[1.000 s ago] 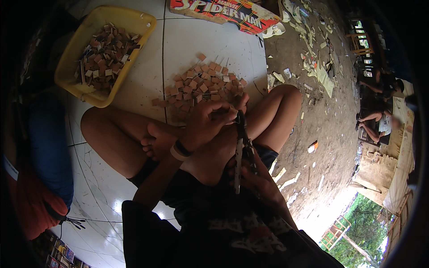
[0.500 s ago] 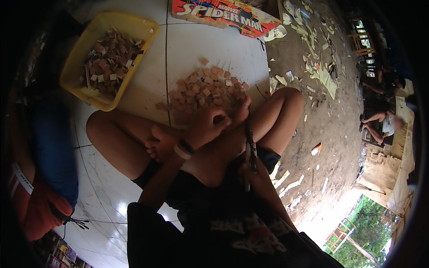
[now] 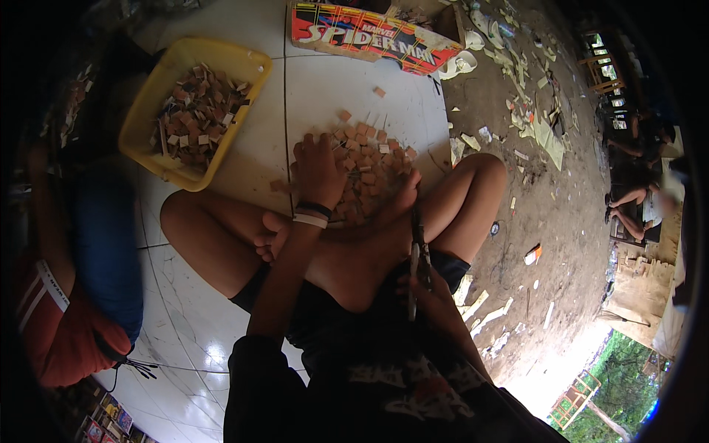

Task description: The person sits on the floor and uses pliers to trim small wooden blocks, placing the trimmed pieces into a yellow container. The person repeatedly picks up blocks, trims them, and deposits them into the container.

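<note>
A loose pile of small square brown pieces [image 3: 363, 177] lies on the white tiled floor before my crossed legs. Thin pale slivers stand up among some of them. My left hand [image 3: 319, 171], with bands at its wrist, is over the left side of this pile, back upward. Its fingers stretch forward, a little apart; the pieces under the palm are hidden. By my right thigh, my right hand [image 3: 427, 295] is closed around a long narrow tool [image 3: 418, 255], dark toward its tip and pale along one side. Shadow hides its exact kind.
A yellow plastic tub [image 3: 255, 88] full of similar pieces stands at the left. A printed red box [image 3: 377, 37] is at the far edge. Scraps litter the dirt ground [image 3: 509, 244] on the right. Someone sits close on my left in blue and red clothing [image 3: 103, 251]; others sit far right.
My left hand has moved forward and left from near my foot onto the pile, its fingers going from curled to stretched out. The right hand keeps the tool by the thigh. The view has shifted slightly.
</note>
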Available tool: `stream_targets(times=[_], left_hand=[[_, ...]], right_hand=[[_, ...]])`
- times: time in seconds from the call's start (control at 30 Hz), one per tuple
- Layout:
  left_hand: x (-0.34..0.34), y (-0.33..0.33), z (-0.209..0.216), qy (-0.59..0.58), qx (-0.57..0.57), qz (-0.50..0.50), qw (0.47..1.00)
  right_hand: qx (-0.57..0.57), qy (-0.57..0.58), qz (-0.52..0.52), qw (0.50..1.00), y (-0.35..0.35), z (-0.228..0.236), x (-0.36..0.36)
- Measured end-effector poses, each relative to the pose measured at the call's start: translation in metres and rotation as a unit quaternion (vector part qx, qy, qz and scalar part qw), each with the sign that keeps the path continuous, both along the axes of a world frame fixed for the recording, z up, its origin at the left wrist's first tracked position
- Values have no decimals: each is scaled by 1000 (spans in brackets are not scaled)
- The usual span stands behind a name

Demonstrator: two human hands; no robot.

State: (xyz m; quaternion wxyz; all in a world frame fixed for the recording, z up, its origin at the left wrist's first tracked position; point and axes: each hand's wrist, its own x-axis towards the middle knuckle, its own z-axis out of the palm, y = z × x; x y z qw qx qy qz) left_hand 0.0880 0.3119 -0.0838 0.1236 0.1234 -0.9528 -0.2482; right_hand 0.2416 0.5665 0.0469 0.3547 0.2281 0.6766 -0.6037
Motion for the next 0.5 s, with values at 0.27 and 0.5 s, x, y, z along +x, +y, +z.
stream_targets(times=[0.27, 0.5], left_hand=[[0, -16, 8, 12, 188, -31, 982], [11, -15, 21, 8, 499, -112, 860]], right_hand=[[2, 40, 16, 999, 8, -4, 2], [-1, 72, 40, 997, 9, -3, 5]])
